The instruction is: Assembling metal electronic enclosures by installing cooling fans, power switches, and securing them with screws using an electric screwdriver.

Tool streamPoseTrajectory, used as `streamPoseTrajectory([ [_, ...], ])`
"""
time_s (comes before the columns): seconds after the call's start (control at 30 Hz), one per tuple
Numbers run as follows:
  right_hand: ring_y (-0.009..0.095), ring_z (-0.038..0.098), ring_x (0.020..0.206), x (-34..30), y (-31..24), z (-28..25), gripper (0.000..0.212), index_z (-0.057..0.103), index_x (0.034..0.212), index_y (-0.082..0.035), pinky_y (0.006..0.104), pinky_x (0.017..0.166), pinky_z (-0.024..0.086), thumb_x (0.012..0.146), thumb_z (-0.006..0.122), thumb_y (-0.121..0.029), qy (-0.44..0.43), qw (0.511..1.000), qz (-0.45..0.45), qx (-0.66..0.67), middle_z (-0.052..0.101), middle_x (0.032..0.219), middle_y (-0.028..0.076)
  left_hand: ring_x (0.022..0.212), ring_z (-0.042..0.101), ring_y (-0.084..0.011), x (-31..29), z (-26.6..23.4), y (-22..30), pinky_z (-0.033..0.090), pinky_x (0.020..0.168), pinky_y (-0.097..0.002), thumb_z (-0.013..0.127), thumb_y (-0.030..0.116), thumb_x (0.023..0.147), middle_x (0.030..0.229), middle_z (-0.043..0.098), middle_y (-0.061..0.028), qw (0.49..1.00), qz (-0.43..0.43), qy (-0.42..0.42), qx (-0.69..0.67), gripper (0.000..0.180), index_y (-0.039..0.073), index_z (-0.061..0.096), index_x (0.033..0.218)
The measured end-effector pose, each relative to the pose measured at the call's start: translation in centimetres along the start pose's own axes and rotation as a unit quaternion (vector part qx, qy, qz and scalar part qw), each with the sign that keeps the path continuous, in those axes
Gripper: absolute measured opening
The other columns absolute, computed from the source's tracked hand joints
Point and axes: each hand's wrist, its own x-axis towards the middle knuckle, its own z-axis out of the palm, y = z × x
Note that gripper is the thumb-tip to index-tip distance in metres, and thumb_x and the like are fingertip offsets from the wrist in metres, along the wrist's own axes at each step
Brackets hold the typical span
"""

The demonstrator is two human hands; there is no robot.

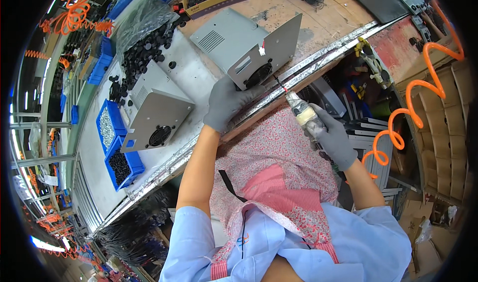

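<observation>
A grey sheet-metal case (230, 35) lies near the table edge, its upright end panel (279, 42) turned toward me, with a black round fan (259, 76) in it. My gloved left hand (230, 101) grips the panel's lower corner beside the fan, fingers pressed together. Wrapped in my gloved right hand (334, 138) is an air screwdriver (307, 116) with a pale taped body. Its thin bit points up and left to the panel's edge by the fan; whether the tip touches is too small to tell. A second grey case (164, 110) with a fan stands to the left.
Blue bins hold silver screws (106, 127) and black screws (119, 166). Loose black caps (144, 53) are heaped beside a clear plastic bag (144, 20). A cardboard box (216, 0) of red and black parts sits at the back. An orange coiled hose (416, 90) hangs at right.
</observation>
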Motion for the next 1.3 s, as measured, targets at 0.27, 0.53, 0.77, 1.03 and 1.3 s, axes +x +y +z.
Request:
streamPoseTrajectory([
  [0.27, 0.007, 0.055, 0.062, 1.9, -0.1, -0.2, 0.050, 0.042, 0.133, -0.002, 0.0225, 0.054, 0.046, 0.089, 0.054, -0.022, -0.006, 0.996, -0.077, -0.053, 0.060, 0.088, 0.006, 0.076, 0.061, -0.0153, 0.8, -0.3, -1.4, 0.049, 0.072, -0.0299, 0.080, 0.023, 0.068, 0.086, 0.068, -0.0115, 0.999, 0.048, -0.011, -0.001, 0.044, -0.001, 0.064, 0.102],
  [0.53, 0.007, 0.054, 0.082, 2.2, -1.9, -1.2, 0.050, 0.044, 0.132, 0.000, 0.0223, 0.070, 0.046, 0.089, 0.056, -0.022, -0.038, 0.999, 0.006, -0.009, 0.060, 0.098, 0.007, 0.078, 0.062, -0.0138, 0.3, -0.4, 0.3, 0.049, 0.074, -0.0281, 0.079, 0.017, 0.068, 0.089, 0.069, -0.0109, 0.999, -0.042, -0.013, -0.033, 0.043, -0.002, 0.064, 0.104],
  [0.77, 0.010, 0.057, 0.075, -1.1, -5.6, -0.5, 0.049, 0.043, 0.135, -0.004, 0.0227, 0.058, 0.048, 0.088, 0.054, -0.014, -0.005, 1.000, -0.001, -0.017, 0.059, 0.098, 0.008, 0.079, 0.061, -0.0134, -0.1, -0.3, -0.2, 0.048, 0.075, -0.0285, 0.078, 0.015, 0.069, 0.091, 0.069, -0.0098, 0.998, -0.064, -0.004, -0.023, 0.041, -0.002, 0.064, 0.105],
  [1.03, 0.009, 0.056, 0.072, -0.6, -4.9, -0.1, 0.049, 0.042, 0.136, -0.006, 0.0216, 0.053, 0.047, 0.088, 0.053, -0.012, 0.013, 0.999, -0.030, -0.003, 0.058, 0.092, 0.006, 0.078, 0.064, -0.0156, 0.1, 0.0, -0.8, 0.049, 0.075, -0.0294, 0.078, 0.018, 0.069, 0.090, 0.069, -0.0120, 0.996, -0.041, 0.002, -0.076, 0.042, 0.000, 0.065, 0.105],
  [1.3, 0.010, 0.056, 0.068, -0.1, -6.1, 0.4, 0.048, 0.041, 0.136, -0.005, 0.0232, 0.050, 0.047, 0.091, 0.052, -0.017, 0.007, 1.000, -0.010, -0.013, 0.057, 0.089, 0.006, 0.084, 0.060, -0.0115, 0.1, -0.3, -0.4, 0.048, 0.078, -0.0275, 0.075, 0.012, 0.072, 0.094, 0.068, -0.0082, 0.997, -0.045, -0.020, -0.054, 0.039, -0.004, 0.063, 0.106],
])
